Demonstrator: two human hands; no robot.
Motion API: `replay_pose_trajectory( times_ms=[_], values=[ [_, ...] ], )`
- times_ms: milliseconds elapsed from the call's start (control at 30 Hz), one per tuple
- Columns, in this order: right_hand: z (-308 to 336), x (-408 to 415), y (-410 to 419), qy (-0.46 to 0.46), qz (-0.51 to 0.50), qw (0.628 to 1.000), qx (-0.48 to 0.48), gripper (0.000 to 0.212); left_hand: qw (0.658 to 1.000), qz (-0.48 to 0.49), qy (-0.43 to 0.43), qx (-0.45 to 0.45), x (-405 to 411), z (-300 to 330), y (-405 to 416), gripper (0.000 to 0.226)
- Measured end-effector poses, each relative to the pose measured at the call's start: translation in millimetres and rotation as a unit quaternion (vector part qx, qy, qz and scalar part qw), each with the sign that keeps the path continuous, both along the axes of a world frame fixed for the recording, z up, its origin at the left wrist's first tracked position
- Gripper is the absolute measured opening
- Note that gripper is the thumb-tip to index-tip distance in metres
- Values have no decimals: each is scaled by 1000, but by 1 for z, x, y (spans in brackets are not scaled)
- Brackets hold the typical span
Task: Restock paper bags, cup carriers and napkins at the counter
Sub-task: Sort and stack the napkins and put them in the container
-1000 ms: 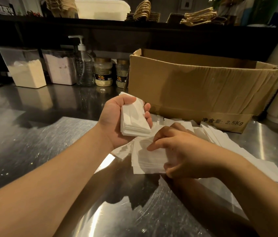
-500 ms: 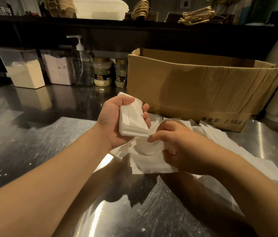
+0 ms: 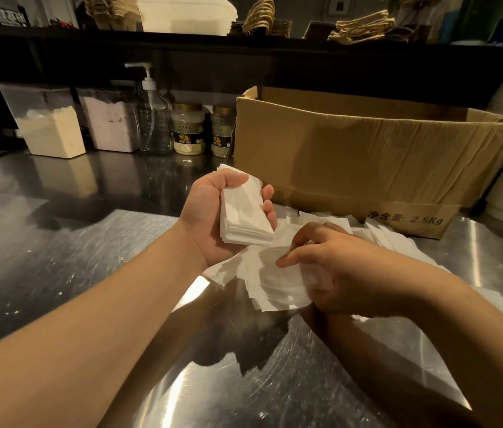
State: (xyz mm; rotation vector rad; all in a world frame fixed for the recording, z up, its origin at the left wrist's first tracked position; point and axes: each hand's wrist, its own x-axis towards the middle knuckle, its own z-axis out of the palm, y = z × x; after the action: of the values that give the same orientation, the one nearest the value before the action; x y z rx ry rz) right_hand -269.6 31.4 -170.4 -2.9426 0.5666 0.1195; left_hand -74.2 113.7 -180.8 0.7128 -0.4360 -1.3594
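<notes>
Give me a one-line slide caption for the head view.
Left hand holds a napkin stack; right hand gathers loose napkins beside the cardboard box.

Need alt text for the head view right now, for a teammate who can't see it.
The left hand holds a neat stack of white napkins above a steel counter, while the right hand pinches napkins from a loose pile in front of an open cardboard box.

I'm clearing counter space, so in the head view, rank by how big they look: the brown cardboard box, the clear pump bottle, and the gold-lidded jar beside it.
1. Brown cardboard box, easily largest.
2. Clear pump bottle.
3. Gold-lidded jar, smallest.
</notes>
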Motion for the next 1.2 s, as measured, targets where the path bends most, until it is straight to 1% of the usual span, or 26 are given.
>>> replay_pose_trajectory(
  times_ms=[100, 400, 467, 600, 833, 900, 1000, 1033, 1067, 1133, 1200],
  values=[
    [-3, 0, -6, -10, -1, 1000, 7, 56, 1000, -3, 1, -1, 0, 0, 0, 50],
    [-4, -3, -7, 5, -2, 1000, 18, 65, 1000, -10, 1, -2, 4, -3, -2, 51],
    [-4, -2, -7, -9, 0, 1000, 14, 59, 1000, -10, -3, 2, 4, -3, -1, 52],
    [-5, -1, -8, -47, 11, 999, 8, 40, 1000, -5, 0, 4, 3, -3, -2, 51],
    [-11, 1, -15, -137, 24, 990, 12, 25, 1000, -12, 6, 0, 4, -3, -2, 55],
    [-10, 2, -14, -172, 20, 985, 17, 25, 1000, -19, 2, -1, 4, -2, -1, 56],
    [-7, 0, -12, -257, 17, 963, 81, 25, 999, -33, -21, 3, 2, -1, 1, 60],
    [-6, -1, -12, -287, 18, 951, 110, 22, 999, -36, -30, 2, 2, 0, 1, 61],
    [-4, -3, -11, -313, 17, 936, 159, 16, 999, -37, -39, 0, 1, 0, 1, 60],
    [-1, -6, -8, -351, 18, 890, 291, 17, 998, -36, -60, 2, 2, -1, 1, 62],
    [2, -7, -7, -382, 25, 847, 369, 17, 994, -56, -98, 5, 3, -2, 1, 72]
  ],
)
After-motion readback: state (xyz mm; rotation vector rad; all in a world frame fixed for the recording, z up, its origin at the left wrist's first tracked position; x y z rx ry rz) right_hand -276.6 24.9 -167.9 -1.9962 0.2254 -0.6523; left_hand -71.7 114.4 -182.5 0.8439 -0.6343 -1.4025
